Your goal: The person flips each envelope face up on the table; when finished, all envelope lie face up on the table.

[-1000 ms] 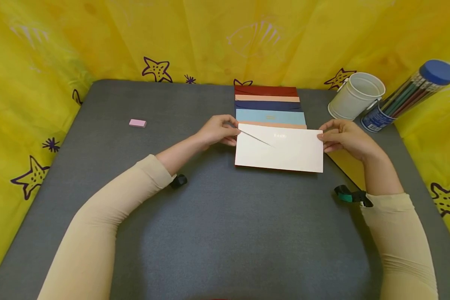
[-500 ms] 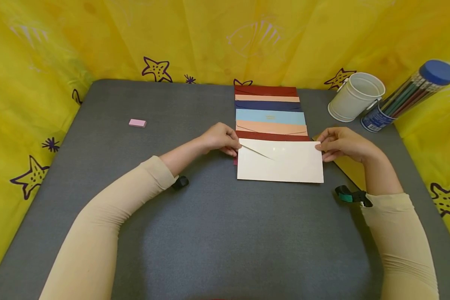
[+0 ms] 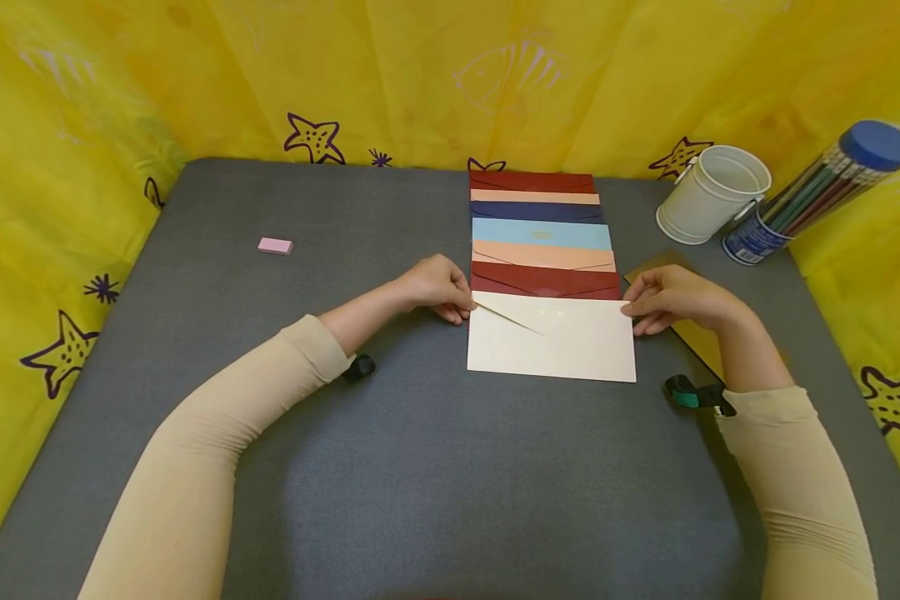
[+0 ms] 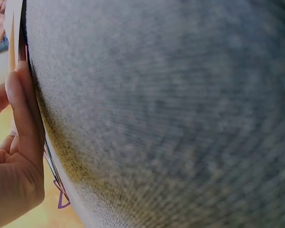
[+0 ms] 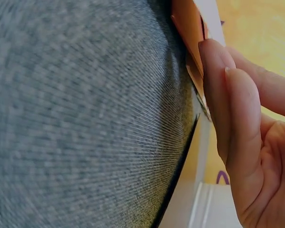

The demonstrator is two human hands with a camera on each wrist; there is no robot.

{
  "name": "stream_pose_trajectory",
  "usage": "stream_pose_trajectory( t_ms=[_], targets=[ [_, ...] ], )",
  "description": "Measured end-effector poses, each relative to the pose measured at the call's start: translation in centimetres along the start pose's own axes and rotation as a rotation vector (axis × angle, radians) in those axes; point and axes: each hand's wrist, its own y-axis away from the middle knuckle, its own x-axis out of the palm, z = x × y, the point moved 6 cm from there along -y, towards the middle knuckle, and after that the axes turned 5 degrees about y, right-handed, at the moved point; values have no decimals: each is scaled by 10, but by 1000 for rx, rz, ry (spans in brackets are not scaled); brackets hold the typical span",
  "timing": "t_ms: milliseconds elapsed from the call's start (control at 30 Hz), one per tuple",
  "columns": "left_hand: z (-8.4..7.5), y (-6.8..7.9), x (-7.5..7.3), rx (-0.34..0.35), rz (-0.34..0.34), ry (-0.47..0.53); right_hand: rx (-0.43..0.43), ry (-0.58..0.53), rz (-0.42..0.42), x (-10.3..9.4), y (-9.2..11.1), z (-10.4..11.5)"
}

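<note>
A white envelope (image 3: 551, 346) with a slanting flap line lies over the front of a row of overlapping envelopes in the head view. My left hand (image 3: 437, 287) pinches its upper left corner between thumb and fingers; the left wrist view shows the left hand (image 4: 23, 118) at that edge. At the upper right corner, my right hand (image 3: 678, 298) pinches it, and the right wrist view has the right hand (image 5: 247, 123) close over the table. Just behind it sits a dark red envelope (image 3: 543, 280), then a peach one (image 3: 543, 255) and a light blue one (image 3: 510, 232).
Farther back in the row are a navy envelope (image 3: 536, 212) and another red one (image 3: 532, 182). A mustard-yellow flat piece (image 3: 701, 346) lies under my right hand. Back right stand a white bucket (image 3: 701, 200) and a pencil tub (image 3: 757, 237). A pink eraser (image 3: 275, 246) lies left.
Both hands have brought the white envelope toward me and down, then slightly left. The peach and dark red envelopes behind it have come into view.
</note>
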Motion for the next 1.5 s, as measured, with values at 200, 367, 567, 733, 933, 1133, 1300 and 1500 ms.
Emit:
stream_pose_trajectory(
  t_ms=[200, 367, 567, 733, 933, 1133, 1300, 1500],
  targets=[
    [1, -1, -1, 3, -17, -53, 13, 24, -21, 2, -4, -2],
    [0, 0, 0, 16, -26, -73, 22, 36, -35, 3, -4, -1],
    [0, 0, 1, 20, -28, -61, 17, 31, -53, 2, -2, 2],
    [0, 2, 0, 26, -14, -56, 6, 27, -98, -5, 2, 0],
    [-5, 2, 1, 69, -9, 0, 2, 22, -226, -27, 12, -12],
    [-21, -3, 9, 133, -21, 84, 18, 167, -375, -58, 24, -32],
    [-40, -10, 28, 170, 14, 174, 81, 228, -405, -74, 31, -54],
    [-66, -18, 60, 161, 88, 330, 141, 275, -335, -81, 32, -70]
  ],
)
